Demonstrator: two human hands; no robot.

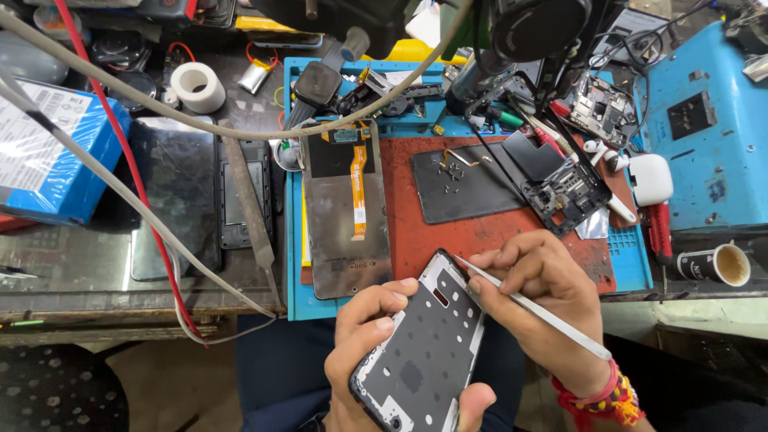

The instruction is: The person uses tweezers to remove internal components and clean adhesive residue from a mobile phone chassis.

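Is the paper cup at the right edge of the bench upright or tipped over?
Tipped over. The paper cup lies on its side on the bench, its open mouth facing right and showing a brownish inside; no liquid is visible.

Lower centre: left hand (376, 352) grips phone frame (420, 352); right hand (544, 280) holds tweezers (532, 308) at its top edge; screen panel (348, 212) centre.

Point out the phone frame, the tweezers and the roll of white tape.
Phone frame (420, 352), head view, middle of its dark inner face.
Tweezers (552, 318), head view, mid-shaft.
Roll of white tape (200, 90), head view, outer wall.
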